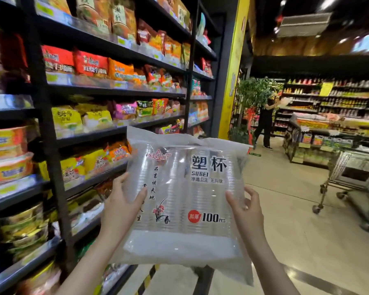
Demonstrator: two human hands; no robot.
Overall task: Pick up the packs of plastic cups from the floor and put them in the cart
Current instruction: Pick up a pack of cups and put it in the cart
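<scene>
Pack of cups [185,201] held up chest-high in the aisle, left hand [120,206] gripping its left edge, right hand [246,209] pinching the right edge, cart [354,171] well off right, shelves [107,92] left

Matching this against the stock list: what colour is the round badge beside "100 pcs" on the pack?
Red, on the clear pack of plastic cups; head view.

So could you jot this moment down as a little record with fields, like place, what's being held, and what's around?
place: shop aisle
held item: pack of plastic cups, clear bag, printed 100 pcs, held up off the floor
left hand: grips the pack's left edge
right hand: holds the pack's right edge
cart: metal, ahead on the right, apart from the pack
shelves: on the left, stocked with noodle packets
other person: standing far down the aisle
</scene>
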